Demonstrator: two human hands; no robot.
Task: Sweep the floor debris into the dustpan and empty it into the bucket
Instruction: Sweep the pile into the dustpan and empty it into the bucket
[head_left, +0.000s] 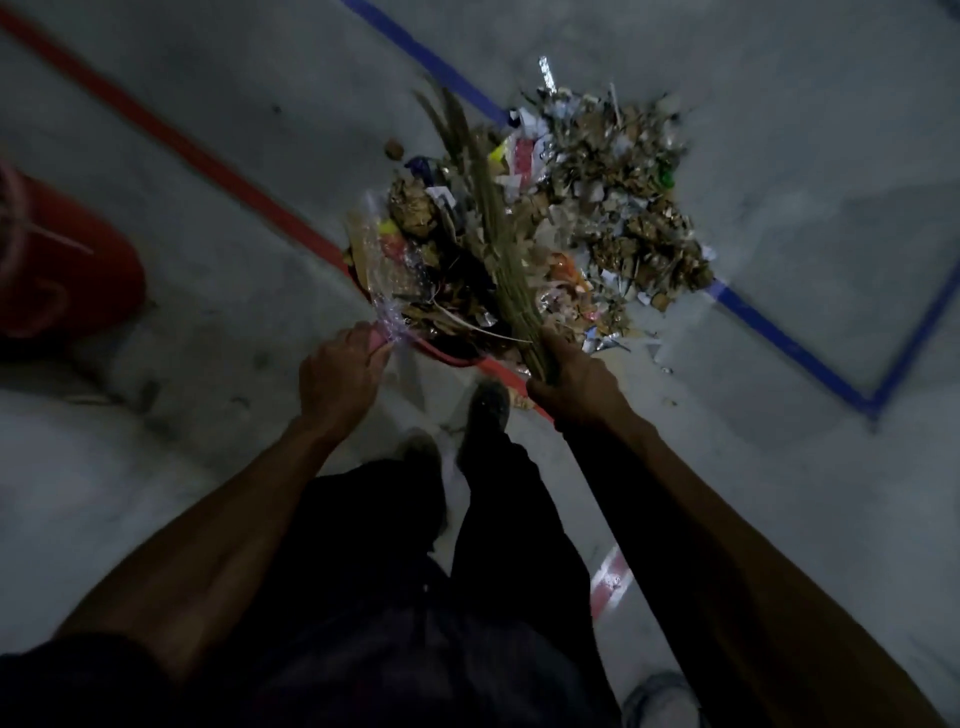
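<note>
While the left hand (340, 371) curls its fingers (376, 345) around the pink handle of the dustpan (441, 351), the right hand (574, 382) clenches the bound end of a grass broom (496, 234). Its bristles lie across the debris (597, 208), a heap of dry leaves, paper scraps and plastic wrappers on the grey floor (779, 104). Part of the heap, with a clear plastic sheet, sits in the dustpan's red tray; the rest spreads beyond it over a blue line (779, 332). At far left stands the red bucket (67, 270), well apart.
</note>
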